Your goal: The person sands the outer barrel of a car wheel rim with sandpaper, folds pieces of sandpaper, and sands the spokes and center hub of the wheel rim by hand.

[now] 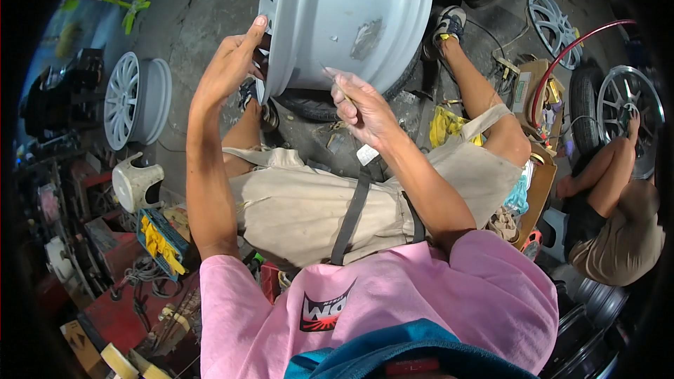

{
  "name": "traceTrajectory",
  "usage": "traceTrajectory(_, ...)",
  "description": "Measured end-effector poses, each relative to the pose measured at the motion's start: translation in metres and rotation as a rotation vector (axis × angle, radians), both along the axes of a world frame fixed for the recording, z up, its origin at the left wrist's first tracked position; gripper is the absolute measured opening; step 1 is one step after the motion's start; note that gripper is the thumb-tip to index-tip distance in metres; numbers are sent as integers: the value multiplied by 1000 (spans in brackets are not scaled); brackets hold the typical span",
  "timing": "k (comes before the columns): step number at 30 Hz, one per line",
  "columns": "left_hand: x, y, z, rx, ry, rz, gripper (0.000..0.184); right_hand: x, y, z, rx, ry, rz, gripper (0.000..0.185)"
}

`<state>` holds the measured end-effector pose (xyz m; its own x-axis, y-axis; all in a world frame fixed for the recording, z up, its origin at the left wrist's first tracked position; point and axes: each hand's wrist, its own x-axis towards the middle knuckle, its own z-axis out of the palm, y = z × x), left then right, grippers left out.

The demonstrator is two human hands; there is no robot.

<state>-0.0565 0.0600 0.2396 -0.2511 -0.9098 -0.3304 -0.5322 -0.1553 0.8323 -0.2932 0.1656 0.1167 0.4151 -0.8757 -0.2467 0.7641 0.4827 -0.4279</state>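
Note:
A grey wheel rim [323, 14] stands on edge in front of me, resting on a black tire [309, 104]. On its barrel is a rough darker patch [366, 38] and a small light spot. My left hand [235, 63] grips the spoked face at the left, thumb up along the edge; its other fingers are partly hidden behind the rim. My right hand [361, 109] is closed around a thin, pointed tool [328, 72], its tip close to the barrel's lower part. Whether the tip touches the metal I cannot tell.
Another grey rim [137, 98] stands at the left, near a white stool [137, 182] and a blue basket [163, 242] with yellow cloth. Yellow cloth [449, 126] and cardboard boxes [532, 91] lie to the right. A red hose [554, 70] arcs beside another person [611, 231] at a wheel.

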Motion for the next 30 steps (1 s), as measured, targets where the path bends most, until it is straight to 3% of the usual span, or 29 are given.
traceTrajectory(3,-6,6,5,-51,37,-10,78,-6,3,-2,-58,220,-40,36)
traceTrajectory(5,-6,8,9,-85,-82,-55,78,-1,6,1,-181,433,-28,35)
traceTrajectory(9,-11,14,6,-21,9,-56,73,-2,24,-11,-352,577,231,27)
traceTrajectory(10,-6,9,2,7,40,-81,60,-8,29,-19,-438,717,335,25)
traceTrajectory(13,-5,14,3,-90,47,-94,45,-37,39,-64,-752,1239,539,25)
traceTrajectory(16,-19,27,19,-193,33,-40,37,-66,46,-115,-706,1379,614,28)
traceTrajectory(18,-20,28,15,-256,-18,-25,37,-84,45,-125,-664,1652,729,30)
traceTrajectory(23,-11,20,-1,-348,25,14,42,-123,21,-174,-650,2085,781,32)
traceTrajectory(24,-11,21,0,-323,10,27,42,-127,20,-179,-546,2080,677,33)
traceTrajectory(26,-13,21,0,-386,68,30,51,-126,30,-188,-729,2329,455,31)
traceTrajectory(27,-9,19,-4,-371,59,37,51,-120,35,-188,-731,2314,472,31)
traceTrajectory(29,-3,16,-8,-343,-108,-21,70,-108,41,-187,-871,2230,510,36)
traceTrajectory(30,-3,16,-8,-321,-190,-57,79,-100,39,-193,-848,2089,778,35)
